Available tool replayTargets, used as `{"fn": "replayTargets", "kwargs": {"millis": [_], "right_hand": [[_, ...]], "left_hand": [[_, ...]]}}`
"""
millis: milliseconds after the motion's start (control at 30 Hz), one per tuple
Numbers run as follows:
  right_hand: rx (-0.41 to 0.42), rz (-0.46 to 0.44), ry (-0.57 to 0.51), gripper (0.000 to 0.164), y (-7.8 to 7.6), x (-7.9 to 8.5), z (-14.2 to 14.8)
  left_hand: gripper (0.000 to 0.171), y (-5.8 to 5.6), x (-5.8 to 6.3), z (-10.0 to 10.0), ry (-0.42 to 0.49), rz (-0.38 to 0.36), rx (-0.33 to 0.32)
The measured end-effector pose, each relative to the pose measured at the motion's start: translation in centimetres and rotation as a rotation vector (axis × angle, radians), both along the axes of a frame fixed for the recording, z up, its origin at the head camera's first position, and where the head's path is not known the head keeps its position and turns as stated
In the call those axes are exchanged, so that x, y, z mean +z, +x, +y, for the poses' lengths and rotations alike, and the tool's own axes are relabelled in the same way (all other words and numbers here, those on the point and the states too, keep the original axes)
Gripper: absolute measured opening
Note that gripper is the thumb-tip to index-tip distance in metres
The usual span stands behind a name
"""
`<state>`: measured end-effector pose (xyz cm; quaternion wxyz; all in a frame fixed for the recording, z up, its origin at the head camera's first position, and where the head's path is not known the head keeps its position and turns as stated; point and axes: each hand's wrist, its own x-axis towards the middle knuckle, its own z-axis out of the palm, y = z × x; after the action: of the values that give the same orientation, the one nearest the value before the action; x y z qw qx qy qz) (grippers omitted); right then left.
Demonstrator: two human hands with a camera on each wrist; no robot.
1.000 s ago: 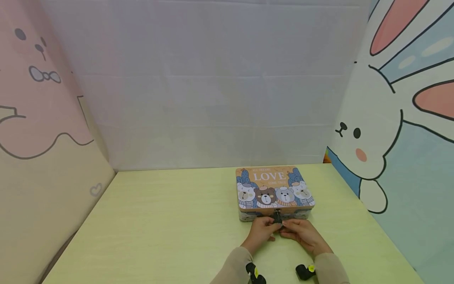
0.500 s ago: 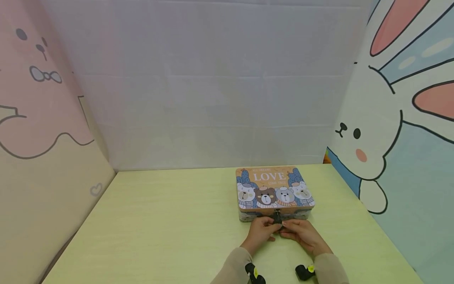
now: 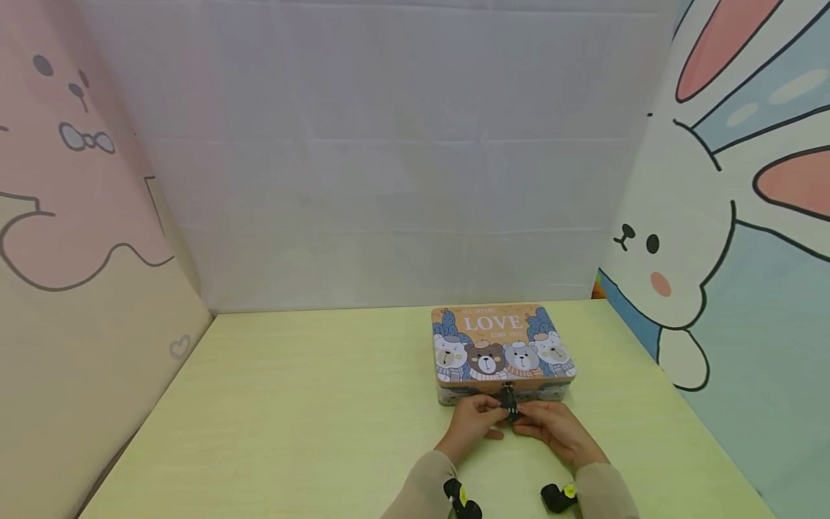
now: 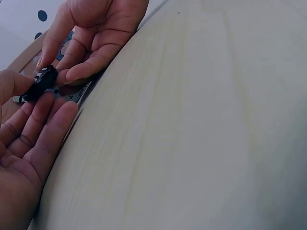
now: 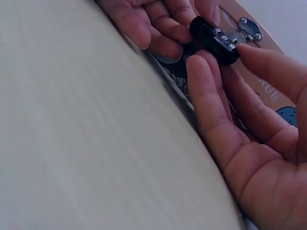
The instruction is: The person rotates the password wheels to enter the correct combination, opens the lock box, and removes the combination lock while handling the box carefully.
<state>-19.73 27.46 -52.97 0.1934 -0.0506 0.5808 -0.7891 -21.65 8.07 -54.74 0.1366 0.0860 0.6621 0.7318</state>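
on the right-hand part of a pale yellow-green table, near the far edge, a tin box is lying flat with its lid down. the lid is showing four cartoon bears on an orange ground, with "love" lettered above them. at the middle of the box's near side, a black padlock with a row of small dials is sitting just below a metal clasp; whether its shackle is closed, cannot tell.

the left hand is pinching the padlock from the left, thumb on top and fingers curling beneath. the right hand is pinching it from the right in the same manner, its thumb pressing near the dials. both sets of fingers are standing narrow, holding the padlock between them. the dial figures are showing too small to read.

both forearms are wearing beige sleeves, and a black wrist device with a yellow mark is sitting at each cuff. behind the table a whitish sheet is hanging; a rabbit panel is standing on the right.
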Motion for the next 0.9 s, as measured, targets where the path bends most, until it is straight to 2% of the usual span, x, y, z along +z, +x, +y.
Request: {"fn": "replayTargets", "kwargs": {"millis": [233, 633, 900], "right_hand": [[0.019, -0.038, -0.009, 0.024, 0.05, 0.46, -0.01], [0.054, 0.001, 0.021, 0.022, 0.05, 0.23, 0.13], [0.053, 0.016, 0.008, 0.021, 0.02, 0.05, 0.18]], "left_hand": [[0.011, 0.04, 0.11, 0.06, 0.005, 0.010, 0.001], [0.012, 0.13, 0.35, 0.40, -0.034, -0.012, 0.016], [0.012, 0.07, 0.21, 0.68, -0.075, 0.016, 0.034]]}}
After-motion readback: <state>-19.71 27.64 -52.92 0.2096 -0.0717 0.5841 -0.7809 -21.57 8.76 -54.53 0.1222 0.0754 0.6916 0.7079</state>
